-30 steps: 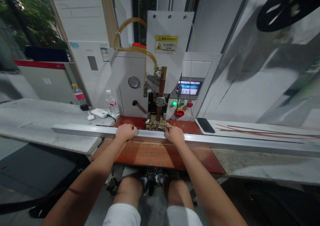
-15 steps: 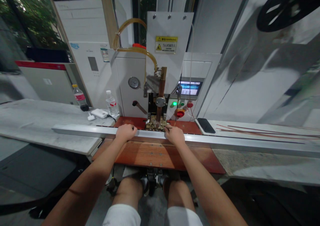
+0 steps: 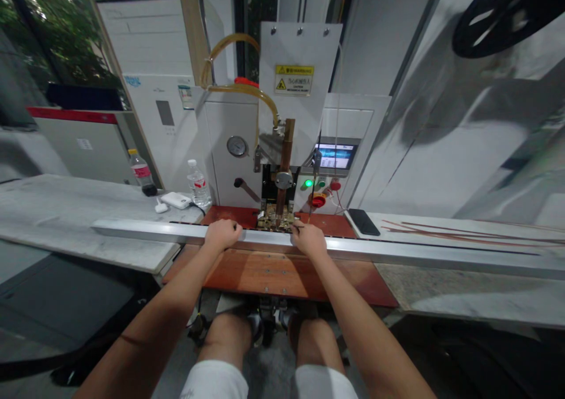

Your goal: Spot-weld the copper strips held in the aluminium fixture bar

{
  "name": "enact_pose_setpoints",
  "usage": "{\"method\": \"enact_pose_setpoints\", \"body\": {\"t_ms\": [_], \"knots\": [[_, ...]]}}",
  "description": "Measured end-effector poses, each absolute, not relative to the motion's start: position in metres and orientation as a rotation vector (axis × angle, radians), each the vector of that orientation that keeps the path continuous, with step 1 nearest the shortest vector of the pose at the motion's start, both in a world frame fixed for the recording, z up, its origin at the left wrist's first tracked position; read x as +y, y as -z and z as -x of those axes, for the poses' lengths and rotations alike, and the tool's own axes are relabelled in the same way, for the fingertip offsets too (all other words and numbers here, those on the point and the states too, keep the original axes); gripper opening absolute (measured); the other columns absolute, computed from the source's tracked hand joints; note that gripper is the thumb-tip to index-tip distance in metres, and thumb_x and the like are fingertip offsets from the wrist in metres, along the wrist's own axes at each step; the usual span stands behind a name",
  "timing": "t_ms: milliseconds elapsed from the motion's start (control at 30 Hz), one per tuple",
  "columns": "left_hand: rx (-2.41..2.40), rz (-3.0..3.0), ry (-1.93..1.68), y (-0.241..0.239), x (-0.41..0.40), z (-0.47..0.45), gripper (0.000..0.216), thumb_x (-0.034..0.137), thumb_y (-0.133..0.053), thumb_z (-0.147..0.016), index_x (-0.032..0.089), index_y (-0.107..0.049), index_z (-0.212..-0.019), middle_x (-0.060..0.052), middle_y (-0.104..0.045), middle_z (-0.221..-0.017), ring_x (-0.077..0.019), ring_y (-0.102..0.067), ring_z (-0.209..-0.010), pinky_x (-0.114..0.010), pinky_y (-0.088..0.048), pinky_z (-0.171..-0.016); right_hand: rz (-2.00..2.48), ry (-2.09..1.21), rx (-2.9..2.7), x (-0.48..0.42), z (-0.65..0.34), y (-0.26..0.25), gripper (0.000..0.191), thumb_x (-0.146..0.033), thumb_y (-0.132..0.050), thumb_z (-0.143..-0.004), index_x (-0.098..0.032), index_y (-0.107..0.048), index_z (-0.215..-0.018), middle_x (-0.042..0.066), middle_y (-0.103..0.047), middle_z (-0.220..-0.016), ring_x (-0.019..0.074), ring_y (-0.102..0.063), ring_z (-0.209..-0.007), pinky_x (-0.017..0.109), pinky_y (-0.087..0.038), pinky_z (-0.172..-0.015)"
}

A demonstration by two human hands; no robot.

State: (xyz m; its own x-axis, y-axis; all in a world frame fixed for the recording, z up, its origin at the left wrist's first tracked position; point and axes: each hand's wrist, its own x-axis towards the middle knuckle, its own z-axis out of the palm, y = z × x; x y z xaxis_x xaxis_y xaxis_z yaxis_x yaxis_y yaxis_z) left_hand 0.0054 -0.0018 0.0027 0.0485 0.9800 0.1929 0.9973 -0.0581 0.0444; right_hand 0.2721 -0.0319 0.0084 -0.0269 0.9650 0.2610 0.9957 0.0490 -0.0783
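Note:
A long aluminium rail (image 3: 145, 230) lies across the bench in front of a white welding machine (image 3: 300, 110). My left hand (image 3: 222, 234) is curled into a fist on top of the rail, just left of the copper electrode (image 3: 285, 169). My right hand (image 3: 309, 238) rests on the rail to the right of the electrode, fingers pinched on a thin strip (image 3: 296, 226) running along the rail's far side. Brass fixtures (image 3: 276, 222) sit under the electrode tip, between my two hands.
A brown work plate (image 3: 273, 272) lies under the rail. Two water bottles (image 3: 196, 182) and a white device (image 3: 175, 199) stand at the left. A black phone (image 3: 363, 220) and thin copper strips (image 3: 454, 233) lie at the right. My knees show below.

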Motion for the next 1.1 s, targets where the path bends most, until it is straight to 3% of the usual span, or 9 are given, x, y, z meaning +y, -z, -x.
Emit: {"method": "enact_pose_setpoints", "body": {"t_ms": [700,1100], "knots": [[-2.075,2.212,0.265,-0.0018,-0.004,-0.0047,0.052,0.043,-0.027,-0.083,0.018,-0.073,-0.089,-0.014,-0.071,-0.087,-0.0254,-0.065,-0.085,-0.033,-0.046,-0.076,1.979,0.18,-2.079,-0.0358,-0.2721,-0.0079,0.037,-0.042,-0.033,-0.093,-0.026,-0.064,-0.104,0.006,-0.07,-0.094,0.017,-0.063,-0.09,0.024,-0.041,-0.074],[-2.035,2.206,0.294,-0.0015,-0.0076,-0.0046,0.05,0.041,-0.028,-0.083,0.018,-0.073,-0.087,-0.014,-0.07,-0.084,-0.025,-0.065,-0.082,-0.032,-0.045,-0.072,1.947,0.24,-2.056,-0.0365,-0.2727,-0.0026,0.035,-0.041,-0.035,-0.093,-0.026,-0.065,-0.1,0.005,-0.07,-0.09,0.0169,-0.063,-0.085,0.024,-0.039,-0.068]]}}
